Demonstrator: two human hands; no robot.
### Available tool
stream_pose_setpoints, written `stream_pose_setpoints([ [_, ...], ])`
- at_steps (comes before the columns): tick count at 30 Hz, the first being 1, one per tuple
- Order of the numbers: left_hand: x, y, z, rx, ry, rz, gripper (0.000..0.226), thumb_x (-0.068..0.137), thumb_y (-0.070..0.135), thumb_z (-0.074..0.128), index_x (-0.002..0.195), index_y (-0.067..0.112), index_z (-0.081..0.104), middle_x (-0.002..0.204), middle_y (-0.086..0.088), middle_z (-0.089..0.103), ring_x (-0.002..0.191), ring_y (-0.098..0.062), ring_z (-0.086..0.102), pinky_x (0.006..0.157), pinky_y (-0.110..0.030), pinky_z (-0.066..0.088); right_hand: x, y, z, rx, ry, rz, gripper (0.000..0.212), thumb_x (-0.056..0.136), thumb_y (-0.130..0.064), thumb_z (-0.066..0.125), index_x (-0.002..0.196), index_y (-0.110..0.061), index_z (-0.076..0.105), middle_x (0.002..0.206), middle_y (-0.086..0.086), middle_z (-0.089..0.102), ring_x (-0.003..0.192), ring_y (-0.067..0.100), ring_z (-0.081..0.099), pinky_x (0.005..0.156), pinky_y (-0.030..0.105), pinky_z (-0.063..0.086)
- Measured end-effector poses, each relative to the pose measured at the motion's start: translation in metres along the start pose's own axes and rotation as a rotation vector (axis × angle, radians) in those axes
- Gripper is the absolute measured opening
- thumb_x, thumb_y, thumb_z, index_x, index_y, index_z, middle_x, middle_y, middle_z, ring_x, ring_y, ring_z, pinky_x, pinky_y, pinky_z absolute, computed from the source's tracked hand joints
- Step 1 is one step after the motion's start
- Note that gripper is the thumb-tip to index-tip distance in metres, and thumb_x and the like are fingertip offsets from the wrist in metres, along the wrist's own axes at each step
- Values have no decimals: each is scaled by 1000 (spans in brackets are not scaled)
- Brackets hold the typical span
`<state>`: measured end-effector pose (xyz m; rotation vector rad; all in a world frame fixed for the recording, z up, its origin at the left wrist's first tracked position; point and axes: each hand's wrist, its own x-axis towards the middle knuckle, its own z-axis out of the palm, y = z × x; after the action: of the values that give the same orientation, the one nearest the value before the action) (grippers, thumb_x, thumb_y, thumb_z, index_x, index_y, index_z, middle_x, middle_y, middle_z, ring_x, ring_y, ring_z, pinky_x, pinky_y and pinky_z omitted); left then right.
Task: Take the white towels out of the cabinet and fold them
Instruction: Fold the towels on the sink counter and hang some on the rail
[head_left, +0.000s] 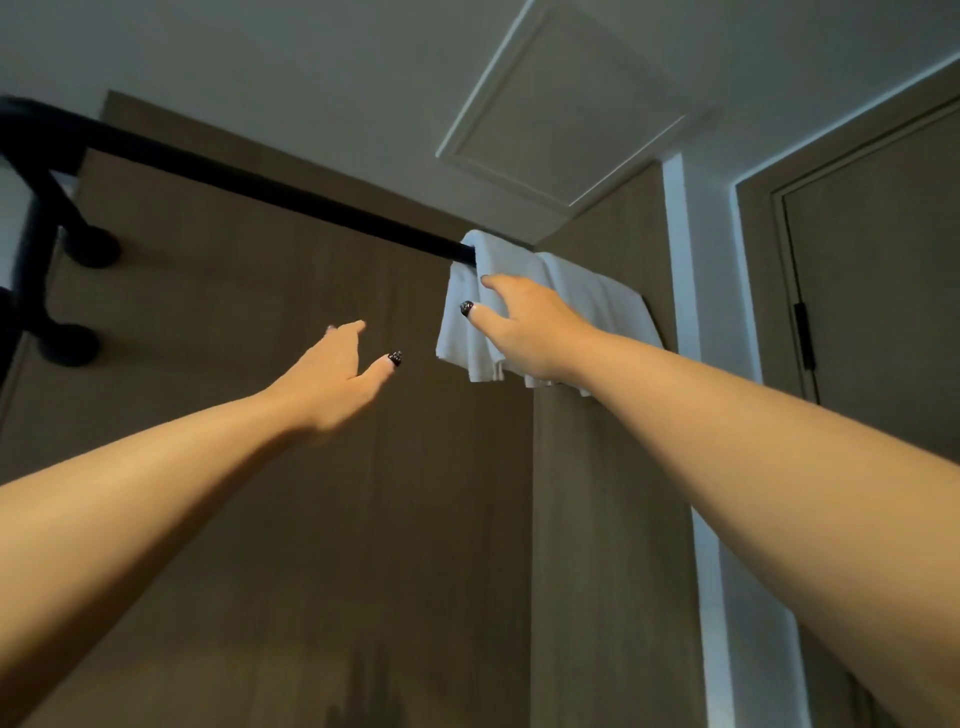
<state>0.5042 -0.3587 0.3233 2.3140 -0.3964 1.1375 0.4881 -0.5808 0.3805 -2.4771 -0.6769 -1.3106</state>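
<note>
Head view, looking up: white towels (566, 291) draped over far right end of black rail (270, 189), against brown panel (260, 467); right hand (524, 332) raised onto towels, fingers and thumb curled round front fold, gripping it; left hand (337, 374) raised below rail, left of towels, apart from them, fingers straight, thumb spread, holding nothing; ceiling hatch (561, 109) above; door (872, 291) at right; black rail bracket (52, 228) at left.
</note>
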Motion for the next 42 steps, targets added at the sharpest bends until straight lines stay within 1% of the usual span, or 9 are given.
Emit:
stream_pose_setpoints([
  [3,-26,-12,-16,99,-61,12,73,100,48,42,156,10,15,154,-14,37,152,-19,6,119,-37,18,-29,-3,3,7,-42,6,64,100,-53,35,154,-18,25,160,0,27,144,21,30,113,41,31],
  [8,-67,-34,-46,158,-113,-4,78,94,58,39,158,22,11,165,-8,14,152,-19,11,121,-36,16,-72,-14,14,1,-119,-8,64,100,-52,35,154,-19,24,161,-2,26,148,17,23,118,43,26],
  [18,-163,-101,-76,233,-254,-92,78,97,56,40,158,20,9,165,-3,11,151,-9,0,119,-27,10,-153,-87,85,376,-148,-8,64,99,-54,38,155,-29,20,160,-13,22,146,4,19,110,21,18],
  [22,-199,-133,-92,284,-347,-135,78,97,59,38,158,25,3,166,-1,1,151,-7,-5,121,-28,6,-175,-119,124,396,-240,-15,66,97,-55,39,155,-33,18,161,-17,19,147,1,16,119,33,26],
  [25,-224,-157,-103,309,-389,-150,77,98,59,37,158,28,1,166,3,-4,150,-6,-5,117,-25,4,-186,-141,153,412,-279,7,64,97,-55,39,154,-34,19,160,-19,19,146,1,17,117,27,24],
  [28,-250,-182,-109,303,-421,-131,75,99,55,39,158,25,3,165,7,0,144,4,-10,113,-20,3,-197,-163,184,451,-330,28,68,92,-63,32,153,-36,21,159,-19,21,145,-1,19,111,19,17],
  [33,-294,-235,-108,227,-452,-171,73,100,50,43,157,25,5,164,10,1,133,13,-14,112,-20,4,-224,-207,240,521,-421,85,80,81,-77,18,151,-40,23,159,-22,20,141,-7,17,110,18,14],
  [39,-368,-298,-90,30,-497,-344,75,98,53,44,157,35,1,161,19,-8,146,3,-7,116,-24,13,-277,-260,305,570,-604,117,75,77,-82,17,146,-55,14,152,-36,9,137,-12,11,109,17,14],
  [42,-404,-329,-80,-25,-515,-386,74,98,54,43,156,36,1,155,28,-10,138,15,-16,121,-26,13,-300,-278,334,608,-696,154,72,82,-79,22,148,-53,15,151,-40,4,137,-14,10,111,16,16],
])
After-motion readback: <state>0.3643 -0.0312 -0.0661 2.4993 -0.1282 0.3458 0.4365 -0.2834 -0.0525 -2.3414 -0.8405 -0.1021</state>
